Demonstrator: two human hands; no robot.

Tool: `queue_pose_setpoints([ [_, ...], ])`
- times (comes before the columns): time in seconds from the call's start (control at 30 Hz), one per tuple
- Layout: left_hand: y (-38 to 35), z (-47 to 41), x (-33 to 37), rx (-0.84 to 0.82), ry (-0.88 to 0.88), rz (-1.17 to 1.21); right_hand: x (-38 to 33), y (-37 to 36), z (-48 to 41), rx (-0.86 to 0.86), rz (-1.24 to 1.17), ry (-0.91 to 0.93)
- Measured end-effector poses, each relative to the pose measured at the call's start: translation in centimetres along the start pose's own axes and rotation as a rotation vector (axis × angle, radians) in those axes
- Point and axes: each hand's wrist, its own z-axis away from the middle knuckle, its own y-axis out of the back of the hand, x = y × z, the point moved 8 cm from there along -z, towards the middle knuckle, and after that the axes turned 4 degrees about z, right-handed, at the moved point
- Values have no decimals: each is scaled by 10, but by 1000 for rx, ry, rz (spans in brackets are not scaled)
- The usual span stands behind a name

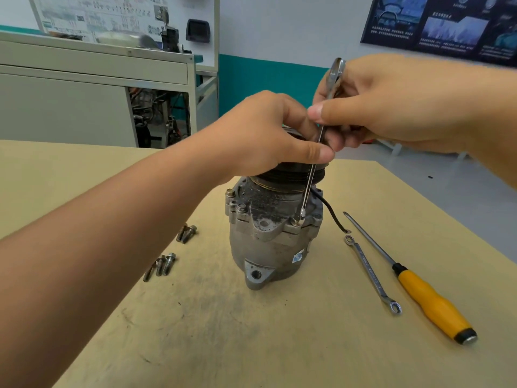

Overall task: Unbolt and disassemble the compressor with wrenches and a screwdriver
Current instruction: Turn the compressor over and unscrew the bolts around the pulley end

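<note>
The left hand (268, 133) is curled down over the top of the compressor (268, 242), its fingers and thumb gripping the dark pulley (288, 177) so that the upright body is steadied on the table (251, 345). The right hand (391, 107), just beside it and slightly higher, is closed around the upper part of a slim combination wrench (310, 177), which is pinched between thumb and fingers and held nearly vertical. The shaft passes just beside the left thumb, and the lower end is set on a flange bolt (296, 221) directly below both hands. The unbolting is judged to be partly done. A pair of loose bolts (187, 233) and a group of three more (161, 266) are laid on the table below the left forearm. At least two bolt heads (241, 207) are seen seated in the flange beneath the left hand, besides the one under the wrench. No gap is visible between the housing sections, so separation of the body is taken as not yet begun. A second wrench (372, 274) and a yellow-handled screwdriver (430, 301) are laid side by side on the table below the right hand, and neither is being touched. A black wire (330, 212) is seen hanging from the compressor's side towards them.
</note>
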Motion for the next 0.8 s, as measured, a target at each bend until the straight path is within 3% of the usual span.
queue_pose_setpoints([
  [0.27, 6, 2, 1, 78, -4, -46, -10, 0, -3, -74, 36, 68],
  [0.5, 6, 18, 10, 174, -17, -124, -19, -7, 1, -189, -176, 107],
  [0.8, -3, 12, 9, -21, -65, -46, -13, 1, 11, -85, 8, 156],
])
